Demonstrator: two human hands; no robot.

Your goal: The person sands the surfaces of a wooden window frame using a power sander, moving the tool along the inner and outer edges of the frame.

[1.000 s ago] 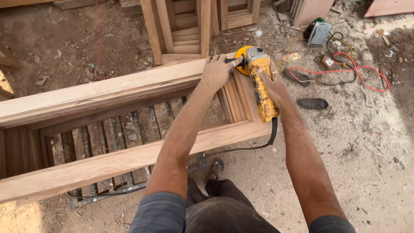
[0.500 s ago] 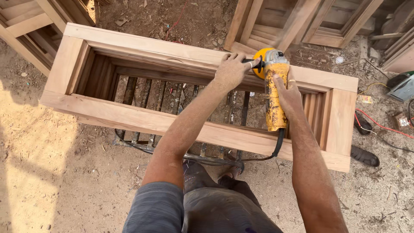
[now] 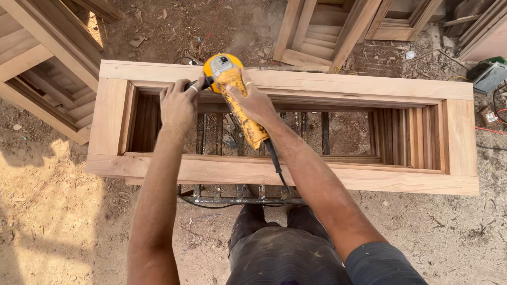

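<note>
A long rectangular wooden frame (image 3: pixel 296 177) lies flat on a metal stand over sandy ground. A yellow angle grinder (image 3: pixel 232 89) rests its head on the frame's far rail, towards the left end. My left hand (image 3: pixel 178 104) grips the black side handle of the grinder. Around the grinder's yellow body is my right hand (image 3: pixel 253 103), and its black cable (image 3: pixel 274 163) trails back towards my legs.
More wooden frames lean at the far left (image 3: pixel 47 68) and top middle (image 3: pixel 322 31). A green and grey power tool (image 3: pixel 488 74) with red and black cables lies at the far right. The metal stand (image 3: pixel 237 199) shows under the frame's near rail.
Both hands have run the grinder leftwards along the far rail, from the right end to near the left end. The view has followed to the left.
</note>
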